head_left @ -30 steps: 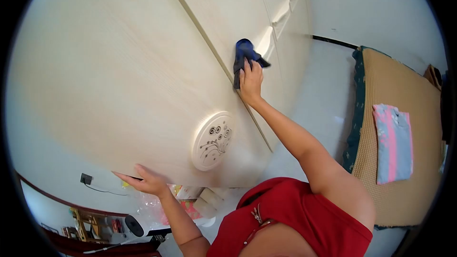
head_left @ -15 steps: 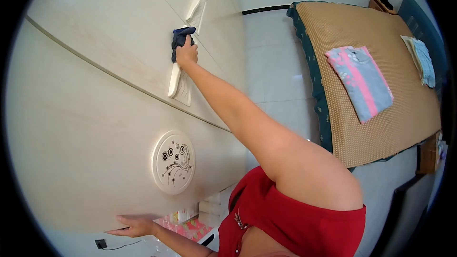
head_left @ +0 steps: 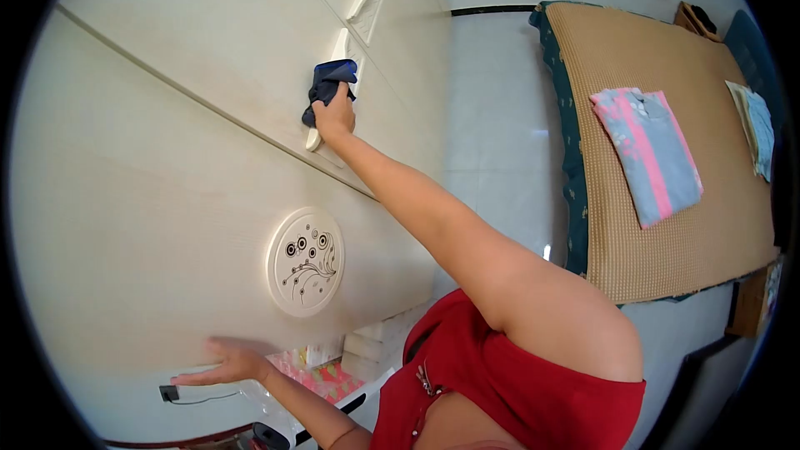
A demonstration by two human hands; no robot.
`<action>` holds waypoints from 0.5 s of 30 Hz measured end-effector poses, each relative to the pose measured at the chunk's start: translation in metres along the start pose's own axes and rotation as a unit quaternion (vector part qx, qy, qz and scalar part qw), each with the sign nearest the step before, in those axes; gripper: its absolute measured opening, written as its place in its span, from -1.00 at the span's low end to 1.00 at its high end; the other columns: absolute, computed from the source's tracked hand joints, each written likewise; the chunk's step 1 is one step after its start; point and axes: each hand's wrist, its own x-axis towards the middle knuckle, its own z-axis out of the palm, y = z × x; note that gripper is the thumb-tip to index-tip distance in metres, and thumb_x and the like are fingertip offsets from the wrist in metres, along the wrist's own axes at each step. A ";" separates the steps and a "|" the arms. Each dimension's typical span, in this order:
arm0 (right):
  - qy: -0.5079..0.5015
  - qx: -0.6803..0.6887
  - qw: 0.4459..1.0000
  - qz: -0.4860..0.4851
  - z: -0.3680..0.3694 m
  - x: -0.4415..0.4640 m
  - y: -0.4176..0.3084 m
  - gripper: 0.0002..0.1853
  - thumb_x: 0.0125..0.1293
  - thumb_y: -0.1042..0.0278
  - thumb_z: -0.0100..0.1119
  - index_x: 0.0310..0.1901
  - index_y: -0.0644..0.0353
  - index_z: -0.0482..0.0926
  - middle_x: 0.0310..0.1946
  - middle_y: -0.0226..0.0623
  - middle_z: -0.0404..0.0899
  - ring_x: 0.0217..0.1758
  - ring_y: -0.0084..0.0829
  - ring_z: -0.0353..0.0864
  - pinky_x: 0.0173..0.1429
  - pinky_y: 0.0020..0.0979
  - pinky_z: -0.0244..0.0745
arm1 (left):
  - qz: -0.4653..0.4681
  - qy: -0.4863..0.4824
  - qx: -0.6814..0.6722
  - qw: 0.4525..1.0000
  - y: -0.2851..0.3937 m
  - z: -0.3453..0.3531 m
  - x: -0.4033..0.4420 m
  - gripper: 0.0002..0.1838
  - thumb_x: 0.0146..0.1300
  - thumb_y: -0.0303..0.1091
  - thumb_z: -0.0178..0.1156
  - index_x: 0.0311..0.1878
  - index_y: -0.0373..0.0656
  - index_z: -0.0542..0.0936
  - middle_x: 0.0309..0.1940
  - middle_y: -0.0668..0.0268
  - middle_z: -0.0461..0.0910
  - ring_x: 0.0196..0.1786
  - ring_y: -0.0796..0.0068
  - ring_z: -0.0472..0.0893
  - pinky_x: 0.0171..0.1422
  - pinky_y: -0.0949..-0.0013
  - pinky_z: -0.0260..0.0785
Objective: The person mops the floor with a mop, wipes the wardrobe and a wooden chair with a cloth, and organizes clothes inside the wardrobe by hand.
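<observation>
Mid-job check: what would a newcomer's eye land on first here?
Probably the dark blue cloth, held by the right hand over a pale handle on the cream cabinet. Next, the round white plaque with its dark swirling pattern, below it in the view. Off to the right, the folded grey-and-pink garment stands out on the tan bed mat.
</observation>
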 end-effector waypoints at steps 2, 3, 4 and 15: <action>0.014 0.007 1.000 -0.012 0.003 0.005 0.005 -0.10 0.09 0.20 0.27 0.47 -0.07 0.05 0.09 0.11 0.52 0.15 0.15 0.55 0.23 -0.01 0.44 | 0.173 0.021 0.077 0.982 0.000 0.002 -0.010 -0.21 0.36 -0.27 0.19 0.56 -0.15 0.04 0.52 -0.09 0.08 0.50 -0.18 0.18 0.54 -0.17 0.02; 0.023 0.009 0.999 -0.027 0.012 0.010 0.012 -0.11 0.10 0.20 0.27 0.46 -0.12 0.04 0.10 0.10 0.49 0.14 0.17 0.54 0.22 0.00 0.45 | 0.193 -0.026 0.024 0.981 0.010 0.004 -0.016 -0.23 0.34 -0.30 0.19 0.54 -0.13 0.09 0.51 -0.10 0.10 0.52 -0.21 0.13 0.54 -0.24 -0.04; 0.019 0.018 0.999 -0.031 0.008 0.009 0.012 -0.14 0.09 0.20 0.27 0.43 -0.08 0.08 0.12 0.09 0.49 0.15 0.14 0.54 0.23 0.00 0.44 | 0.211 -0.071 -0.026 0.974 0.028 0.008 -0.020 -0.26 0.32 -0.34 0.20 0.53 -0.12 0.15 0.51 -0.10 0.11 0.54 -0.24 0.08 0.55 -0.30 -0.11; 0.006 0.005 0.998 -0.060 -0.040 0.020 0.010 -0.12 0.07 0.20 0.30 0.43 0.16 0.12 0.13 0.15 0.55 0.18 0.12 0.56 0.31 -0.09 0.41 | -0.085 -0.416 -0.520 0.742 0.191 0.206 0.004 -0.22 0.52 -0.15 -0.02 0.56 -0.37 -0.13 0.59 -0.07 -0.14 0.64 0.12 -0.13 0.65 0.21 -0.26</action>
